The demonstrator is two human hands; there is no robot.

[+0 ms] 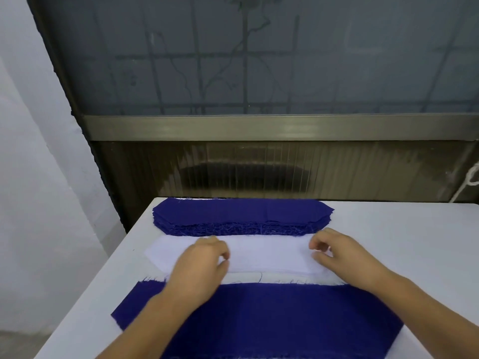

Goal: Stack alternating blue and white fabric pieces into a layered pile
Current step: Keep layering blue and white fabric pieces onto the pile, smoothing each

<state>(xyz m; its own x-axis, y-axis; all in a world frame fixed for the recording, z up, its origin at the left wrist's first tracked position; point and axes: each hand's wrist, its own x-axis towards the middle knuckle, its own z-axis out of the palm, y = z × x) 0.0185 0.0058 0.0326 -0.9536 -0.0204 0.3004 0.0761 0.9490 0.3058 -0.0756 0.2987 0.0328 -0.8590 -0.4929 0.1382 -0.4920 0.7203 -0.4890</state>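
Closest to the viewer lay a wide blue fabric piece [272,314], flat on the pale surface [404,237], with both forearms crossing above it. Just beyond it sat a white fabric piece [267,255]. The left hand [202,265] pinched the white piece left of its middle, fingers curled; the right hand [339,252] pinched it near its right end. Farther back, touching the white piece's far edge, rested a stack of blue pieces [241,216].
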